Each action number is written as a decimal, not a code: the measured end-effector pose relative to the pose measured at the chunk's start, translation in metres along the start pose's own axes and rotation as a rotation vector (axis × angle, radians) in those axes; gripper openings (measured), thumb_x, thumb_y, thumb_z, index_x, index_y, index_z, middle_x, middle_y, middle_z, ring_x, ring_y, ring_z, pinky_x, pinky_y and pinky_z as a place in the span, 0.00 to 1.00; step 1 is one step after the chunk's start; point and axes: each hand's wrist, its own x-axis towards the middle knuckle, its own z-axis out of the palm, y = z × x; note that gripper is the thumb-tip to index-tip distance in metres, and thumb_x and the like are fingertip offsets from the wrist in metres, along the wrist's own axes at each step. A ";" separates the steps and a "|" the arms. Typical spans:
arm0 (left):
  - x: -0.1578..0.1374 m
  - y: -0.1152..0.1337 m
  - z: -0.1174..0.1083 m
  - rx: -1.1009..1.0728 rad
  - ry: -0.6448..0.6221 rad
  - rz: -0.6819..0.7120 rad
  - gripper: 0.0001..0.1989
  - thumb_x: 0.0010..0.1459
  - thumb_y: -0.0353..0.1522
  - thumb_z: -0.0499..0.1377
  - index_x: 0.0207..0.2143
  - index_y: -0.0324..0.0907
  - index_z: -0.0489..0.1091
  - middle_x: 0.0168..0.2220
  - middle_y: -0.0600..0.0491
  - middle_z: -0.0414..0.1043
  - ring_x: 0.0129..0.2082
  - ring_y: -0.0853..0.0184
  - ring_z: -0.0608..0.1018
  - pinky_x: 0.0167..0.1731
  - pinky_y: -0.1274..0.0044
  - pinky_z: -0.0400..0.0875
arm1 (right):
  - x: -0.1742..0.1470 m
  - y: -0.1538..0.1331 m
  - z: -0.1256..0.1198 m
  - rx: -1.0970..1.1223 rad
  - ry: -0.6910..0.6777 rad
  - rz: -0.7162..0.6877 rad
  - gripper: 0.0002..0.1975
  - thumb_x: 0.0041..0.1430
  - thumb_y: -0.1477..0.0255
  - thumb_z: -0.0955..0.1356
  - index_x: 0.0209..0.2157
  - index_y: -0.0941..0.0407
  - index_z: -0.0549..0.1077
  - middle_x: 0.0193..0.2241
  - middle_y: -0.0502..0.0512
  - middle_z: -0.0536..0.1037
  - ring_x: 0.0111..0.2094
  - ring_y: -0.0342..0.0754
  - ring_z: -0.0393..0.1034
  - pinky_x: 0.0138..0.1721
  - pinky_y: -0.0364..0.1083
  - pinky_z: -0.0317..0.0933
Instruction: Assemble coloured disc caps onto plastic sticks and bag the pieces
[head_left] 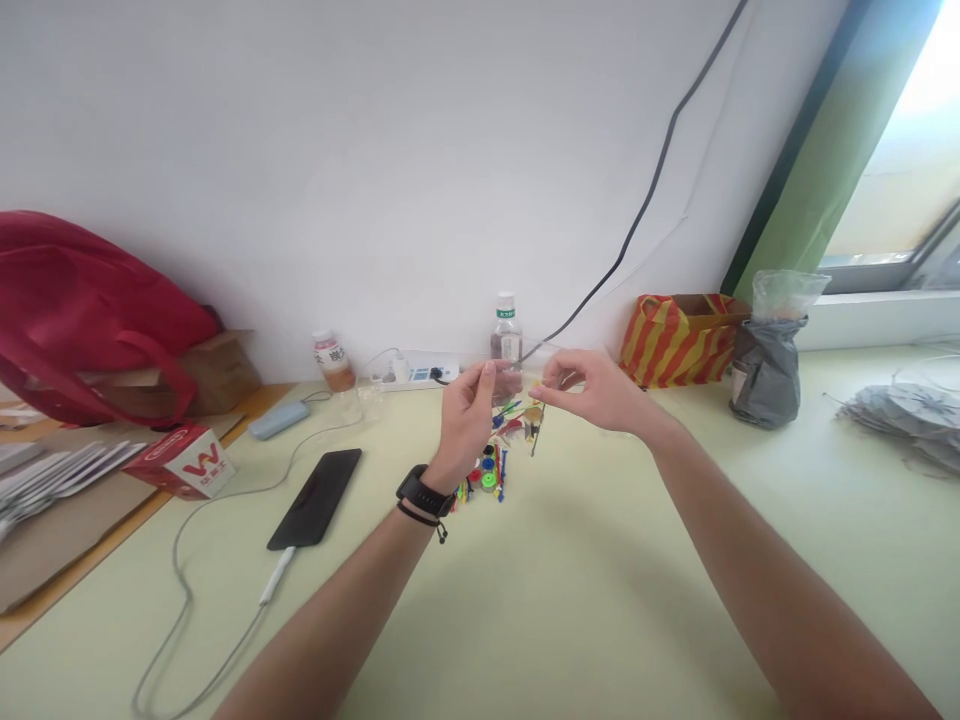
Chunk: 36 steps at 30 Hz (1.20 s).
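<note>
My left hand is closed in a pinch, thumb on top, on a clear plastic piece whose outline is faint. Facing it, my right hand has thumb and fingertips pressed together at the other side. A thin dark stick shows just below the right fingertips; whether they grip it I cannot tell. Under the hands lies a pile of small colourful plastic parts, with a green round piece and a blue stick among them. The left wrist partly covers this pile.
Behind the hands stands a clear bottle, near a power strip. To the left are a phone on a cable, a drink bottle and a red-white box. A striped bag and grey bag stand right.
</note>
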 end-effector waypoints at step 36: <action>-0.003 0.003 0.005 0.052 -0.003 0.103 0.20 0.69 0.46 0.57 0.51 0.44 0.77 0.54 0.47 0.78 0.56 0.56 0.78 0.55 0.66 0.74 | 0.002 -0.005 0.020 0.065 -0.019 0.053 0.14 0.61 0.64 0.72 0.48 0.51 0.82 0.42 0.57 0.77 0.44 0.54 0.74 0.43 0.51 0.75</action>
